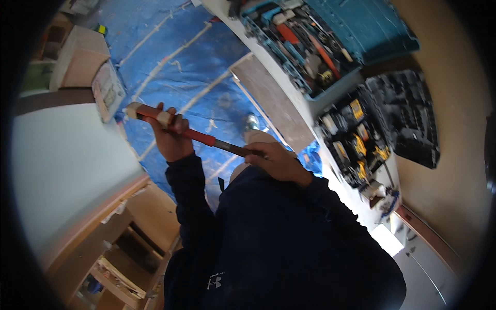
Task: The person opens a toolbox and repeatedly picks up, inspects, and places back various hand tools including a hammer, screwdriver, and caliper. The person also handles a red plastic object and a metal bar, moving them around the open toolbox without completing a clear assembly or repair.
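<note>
A long, straight tool (199, 136) spans the space in front of my chest, slanting from upper left down to the right. It has a red body with a pale block at its far left end, a short bare metal shaft and a dark end; its exact kind is unclear. My left hand (174, 138) is wrapped around the red part near the pale block, fingers curled over the top. Closed on the dark end is my right hand (279, 161), which hides the tip.
A blue tarp (206, 67) with pale strips covers the floor. On the right, a long white surface bears a teal toolbox (330, 88) full of hand tools and an open black case (356, 139) with yellow tools. Wooden cabinets (150, 212) stand at lower left; a brown board (271, 101) lies ahead.
</note>
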The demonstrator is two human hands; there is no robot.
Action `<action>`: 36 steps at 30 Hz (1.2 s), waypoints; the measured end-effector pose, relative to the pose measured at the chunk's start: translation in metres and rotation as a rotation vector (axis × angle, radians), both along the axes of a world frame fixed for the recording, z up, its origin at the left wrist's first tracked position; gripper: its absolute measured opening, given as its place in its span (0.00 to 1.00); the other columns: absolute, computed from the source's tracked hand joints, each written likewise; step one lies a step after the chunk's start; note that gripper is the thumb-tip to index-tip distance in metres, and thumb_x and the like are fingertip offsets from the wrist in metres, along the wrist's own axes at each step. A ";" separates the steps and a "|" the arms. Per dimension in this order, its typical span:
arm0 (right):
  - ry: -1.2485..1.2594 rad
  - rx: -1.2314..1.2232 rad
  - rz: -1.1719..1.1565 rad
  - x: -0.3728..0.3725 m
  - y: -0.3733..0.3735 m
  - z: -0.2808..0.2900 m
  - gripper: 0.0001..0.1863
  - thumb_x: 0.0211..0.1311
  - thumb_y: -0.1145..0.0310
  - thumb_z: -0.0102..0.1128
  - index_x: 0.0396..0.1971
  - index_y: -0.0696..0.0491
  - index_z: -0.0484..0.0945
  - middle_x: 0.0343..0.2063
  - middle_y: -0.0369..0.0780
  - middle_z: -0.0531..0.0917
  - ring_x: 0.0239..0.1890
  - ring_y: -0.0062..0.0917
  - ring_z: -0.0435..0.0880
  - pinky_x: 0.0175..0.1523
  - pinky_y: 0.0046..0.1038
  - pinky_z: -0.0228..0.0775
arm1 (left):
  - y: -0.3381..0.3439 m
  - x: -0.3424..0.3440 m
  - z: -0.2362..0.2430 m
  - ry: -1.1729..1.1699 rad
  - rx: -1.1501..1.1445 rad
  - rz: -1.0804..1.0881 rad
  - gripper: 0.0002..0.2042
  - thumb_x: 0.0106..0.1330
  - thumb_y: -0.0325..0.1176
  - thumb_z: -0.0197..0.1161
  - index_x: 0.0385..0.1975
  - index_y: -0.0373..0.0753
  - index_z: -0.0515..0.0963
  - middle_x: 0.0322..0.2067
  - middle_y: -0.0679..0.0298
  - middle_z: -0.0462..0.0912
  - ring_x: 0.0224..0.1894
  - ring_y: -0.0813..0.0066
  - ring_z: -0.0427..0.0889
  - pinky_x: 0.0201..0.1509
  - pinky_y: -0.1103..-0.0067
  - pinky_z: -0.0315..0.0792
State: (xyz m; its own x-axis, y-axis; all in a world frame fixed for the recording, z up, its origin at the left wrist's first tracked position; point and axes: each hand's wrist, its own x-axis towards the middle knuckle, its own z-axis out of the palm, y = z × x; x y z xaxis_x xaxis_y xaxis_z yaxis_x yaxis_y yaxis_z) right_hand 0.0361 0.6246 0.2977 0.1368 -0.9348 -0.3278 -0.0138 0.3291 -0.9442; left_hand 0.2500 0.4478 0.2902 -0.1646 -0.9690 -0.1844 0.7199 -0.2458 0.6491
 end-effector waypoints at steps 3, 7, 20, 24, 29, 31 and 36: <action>-0.035 0.003 -0.041 -0.011 -0.055 0.021 0.17 0.66 0.65 0.64 0.49 0.60 0.81 0.32 0.39 0.83 0.35 0.20 0.79 0.43 0.25 0.70 | -0.054 -0.023 0.021 -0.006 0.130 0.002 0.25 0.73 0.55 0.54 0.54 0.37 0.70 0.33 0.59 0.78 0.28 0.73 0.75 0.32 0.79 0.73; 0.105 -0.003 -0.175 -0.024 -0.109 0.028 0.20 0.58 0.61 0.72 0.48 0.55 0.82 0.30 0.34 0.80 0.33 0.18 0.76 0.41 0.24 0.68 | -0.134 -0.042 0.035 -0.053 0.228 0.063 0.24 0.71 0.55 0.57 0.49 0.37 0.73 0.31 0.59 0.77 0.33 0.67 0.79 0.36 0.77 0.78; 0.327 0.163 -0.402 -0.023 -0.321 0.022 0.15 0.66 0.60 0.61 0.44 0.55 0.80 0.32 0.49 0.84 0.37 0.42 0.84 0.43 0.39 0.74 | -0.383 -0.109 -0.079 0.304 0.411 -0.527 0.16 0.73 0.45 0.58 0.32 0.37 0.76 0.22 0.64 0.75 0.24 0.73 0.76 0.29 0.77 0.76; 0.472 0.165 -0.502 -0.002 -0.366 0.019 0.15 0.66 0.60 0.62 0.44 0.55 0.79 0.27 0.46 0.84 0.31 0.42 0.85 0.37 0.39 0.75 | -0.440 -0.125 -0.090 0.162 0.505 -0.601 0.16 0.74 0.46 0.56 0.31 0.38 0.75 0.20 0.64 0.74 0.22 0.71 0.79 0.27 0.75 0.78; 0.684 0.247 -0.616 0.010 -0.400 0.023 0.16 0.65 0.60 0.63 0.45 0.56 0.80 0.23 0.45 0.83 0.27 0.41 0.84 0.34 0.39 0.75 | -0.471 -0.170 -0.090 0.135 0.552 -0.747 0.17 0.75 0.47 0.54 0.28 0.42 0.72 0.17 0.67 0.70 0.19 0.72 0.78 0.23 0.77 0.77; 0.590 0.271 -0.692 0.004 -0.408 0.022 0.16 0.66 0.60 0.63 0.46 0.57 0.80 0.25 0.46 0.84 0.28 0.41 0.85 0.35 0.37 0.76 | -0.479 -0.185 -0.088 0.128 0.585 -0.792 0.17 0.76 0.47 0.53 0.27 0.44 0.70 0.17 0.68 0.67 0.17 0.72 0.77 0.22 0.78 0.75; 0.055 0.341 -0.944 -0.002 -0.417 0.025 0.13 0.69 0.64 0.59 0.40 0.60 0.79 0.24 0.49 0.82 0.27 0.44 0.82 0.35 0.35 0.73 | -0.485 -0.204 -0.097 0.233 0.666 -0.921 0.15 0.77 0.45 0.50 0.29 0.44 0.67 0.18 0.68 0.66 0.18 0.72 0.76 0.24 0.78 0.74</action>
